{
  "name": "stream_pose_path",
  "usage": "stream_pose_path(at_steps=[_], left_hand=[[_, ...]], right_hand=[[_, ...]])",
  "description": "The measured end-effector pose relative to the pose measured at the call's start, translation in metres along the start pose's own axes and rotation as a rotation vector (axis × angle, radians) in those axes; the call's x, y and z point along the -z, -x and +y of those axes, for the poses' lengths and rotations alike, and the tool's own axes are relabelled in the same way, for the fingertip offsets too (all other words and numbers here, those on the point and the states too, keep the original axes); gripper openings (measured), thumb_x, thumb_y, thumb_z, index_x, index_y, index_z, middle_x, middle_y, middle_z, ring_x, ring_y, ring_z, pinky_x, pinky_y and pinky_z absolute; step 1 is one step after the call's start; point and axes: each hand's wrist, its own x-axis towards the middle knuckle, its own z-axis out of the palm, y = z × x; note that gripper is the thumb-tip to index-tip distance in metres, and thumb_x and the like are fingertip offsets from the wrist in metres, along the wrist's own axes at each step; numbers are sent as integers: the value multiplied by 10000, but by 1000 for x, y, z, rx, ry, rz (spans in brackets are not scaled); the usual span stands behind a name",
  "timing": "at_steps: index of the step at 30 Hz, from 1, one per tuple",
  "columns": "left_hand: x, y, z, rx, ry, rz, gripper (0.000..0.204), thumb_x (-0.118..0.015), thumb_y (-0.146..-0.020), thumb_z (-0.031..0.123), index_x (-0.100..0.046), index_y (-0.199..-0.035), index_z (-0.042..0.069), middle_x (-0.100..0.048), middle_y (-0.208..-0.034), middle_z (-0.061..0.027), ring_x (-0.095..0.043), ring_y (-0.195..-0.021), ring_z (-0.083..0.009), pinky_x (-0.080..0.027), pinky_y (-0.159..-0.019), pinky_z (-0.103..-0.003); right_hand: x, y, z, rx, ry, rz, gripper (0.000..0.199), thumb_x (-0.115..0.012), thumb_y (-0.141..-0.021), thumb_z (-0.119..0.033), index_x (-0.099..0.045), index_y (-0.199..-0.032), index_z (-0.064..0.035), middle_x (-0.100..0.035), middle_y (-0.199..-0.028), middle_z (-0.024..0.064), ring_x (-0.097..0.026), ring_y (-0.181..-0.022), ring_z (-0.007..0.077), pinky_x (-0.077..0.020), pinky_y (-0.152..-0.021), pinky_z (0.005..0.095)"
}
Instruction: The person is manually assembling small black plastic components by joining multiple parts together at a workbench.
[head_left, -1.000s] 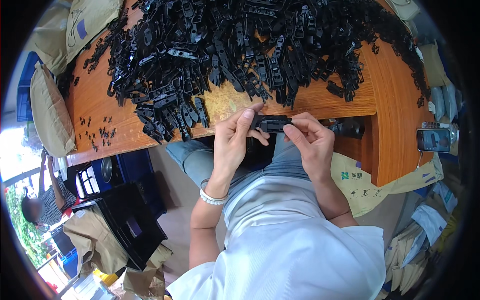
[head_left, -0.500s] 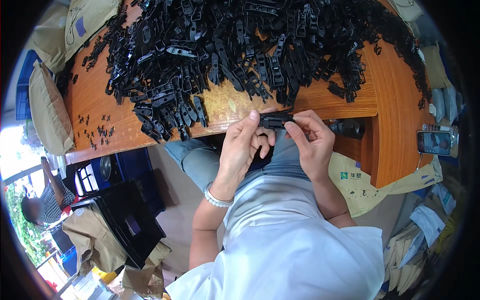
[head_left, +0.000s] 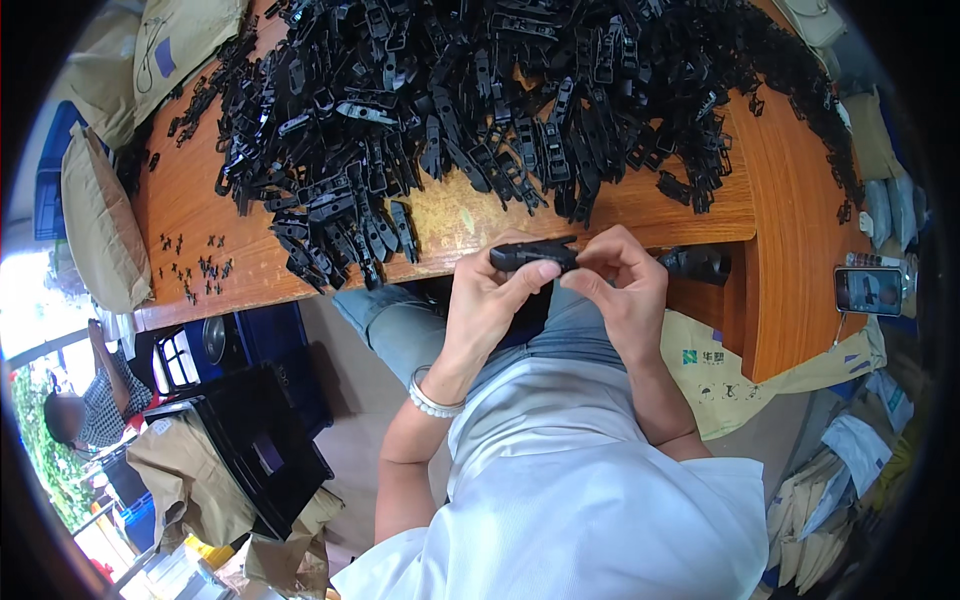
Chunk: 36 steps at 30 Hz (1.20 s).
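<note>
A long black plastic part (head_left: 522, 255) with a rounded left end lies across my fingers just off the near edge of the table. My left hand (head_left: 484, 298), with a beaded bracelet at the wrist, is closed on it, thumb pressed along the near side. At the part's right end my right hand (head_left: 627, 285) pinches with thumb and forefinger; whether a smaller piece sits between those fingertips is hidden. Beyond both hands spreads a big heap of similar black plastic parts (head_left: 440, 110).
The heap covers much of the wooden table (head_left: 790, 250). Several tiny black pieces (head_left: 205, 268) lie at its left. A phone (head_left: 868, 289) stands at the right edge. Below left are a black crate (head_left: 262, 450) and paper sacks (head_left: 185, 470); a person (head_left: 95, 410) is farther off.
The black part has turned over in my left hand, now showing a smooth side instead of its slotted side. My left thumb has shifted to its near edge. The right hand stays at its right end.
</note>
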Motion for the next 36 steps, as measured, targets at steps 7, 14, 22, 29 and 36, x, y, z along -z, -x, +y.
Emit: stream_pose_path(at_steps=[7,14,22,29,36], left_hand=[[1,-5,18,-63,-146,-162,135,-641,-796,104,-627,-821,-28,-566,-796,-28,-491,-608,-68,-381,-528,-197],[4,-121,71,-667,-756,-14,269,-579,-838,218,-616,-936,-29,-594,-693,-68,-557,-574,-135,-445,-526,-240],[15,-248,103,-671,-1739,494,284,-625,-754,270,-627,-673,-2,-623,-698,-173,-621,-668,-325,-498,-603,-392],[15,-189,111,-655,-887,373,172,-654,-723,138,-560,-682,0,-609,-718,-102,-595,-548,-205,-490,-539,-302],[14,-63,54,79,21,-116,70,-579,-823,36,-545,-865,-8,-594,-729,-94,-548,-528,-122,-441,-483,-219]], right_hand=[[-3,0,-7,5,-326,-47,255,-647,-767,-22,-591,-1004,53,-535,-896,50,-534,-688,87,-418,-605,181],[13,-11,6,-16,-402,104,216,-570,-843,-102,-584,-992,53,-565,-812,72,-505,-589,79,-327,-469,166],[12,-1,4,-111,-425,-57,173,-567,-795,4,-586,-957,63,-527,-795,70,-548,-590,111,-352,-445,180],[22,-7,9,-127,-439,-33,186,-573,-784,12,-583,-960,71,-537,-810,80,-555,-598,122,-370,-459,185],[20,-13,-3,-53,-449,-160,200,-575,-772,25,-582,-963,82,-552,-843,113,-565,-647,126,-422,-517,197]])
